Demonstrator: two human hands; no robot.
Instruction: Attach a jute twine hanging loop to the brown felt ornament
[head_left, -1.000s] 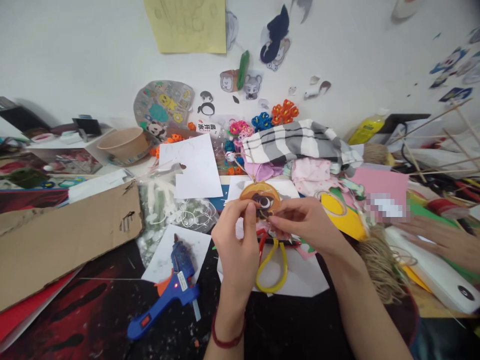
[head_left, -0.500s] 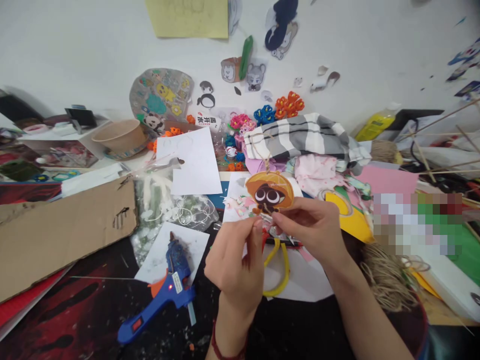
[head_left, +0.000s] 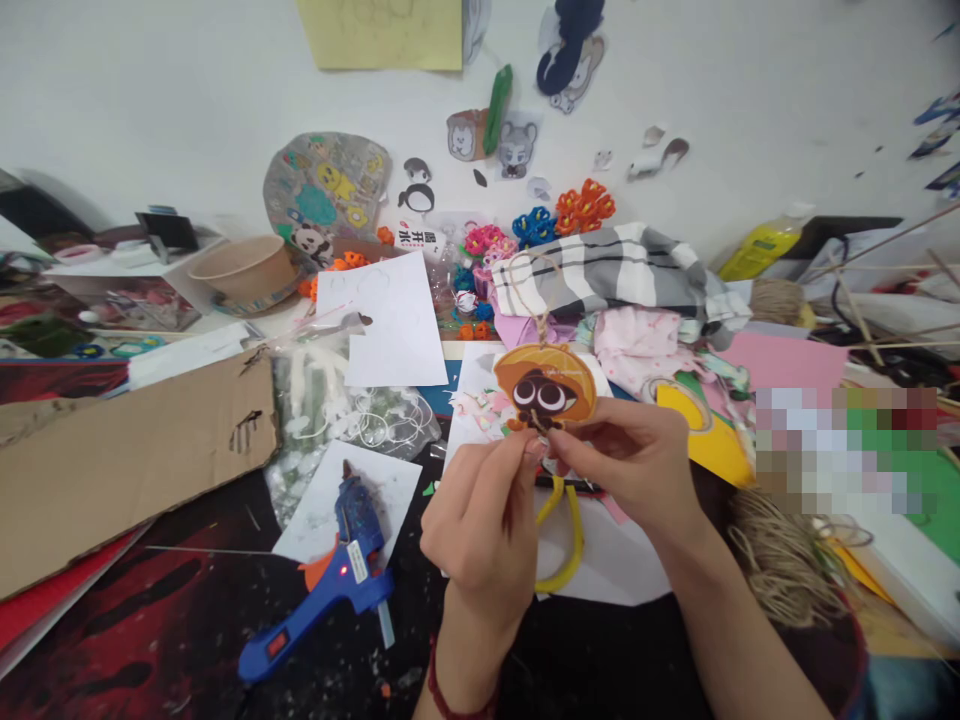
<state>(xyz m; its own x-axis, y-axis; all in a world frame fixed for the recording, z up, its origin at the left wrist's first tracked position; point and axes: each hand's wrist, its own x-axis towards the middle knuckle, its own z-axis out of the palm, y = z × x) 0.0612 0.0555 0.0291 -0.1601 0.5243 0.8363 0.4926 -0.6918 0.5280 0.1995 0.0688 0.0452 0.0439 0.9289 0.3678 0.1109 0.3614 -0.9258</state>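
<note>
A flat cartoon pendant (head_left: 547, 385) with an orange hat and big white eyes stands upright in the middle, a twine loop (head_left: 541, 325) rising from its top. A short piece of twine (head_left: 535, 420) shows at its lower middle. My left hand (head_left: 484, 510) is closed in a pinch just below the pendant; what lies between its fingertips is hidden. My right hand (head_left: 634, 455) pinches at the pendant's lower right edge, thumb and forefinger close to the left fingertips. Yellow-handled scissors (head_left: 574, 545) lie on white paper beneath my hands.
A blue hot glue gun (head_left: 349, 560) with a lit red light rests partly on paper at the left. Cardboard (head_left: 142, 450) lies beyond it. At the right are a twine bundle (head_left: 780, 555) and a yellow tape roll (head_left: 697, 425). Plaid cloth (head_left: 622, 265) lies at the back.
The whole view has shifted slightly. My fingertips have drawn a little closer together below the pendant, and both hands keep their pinch.
</note>
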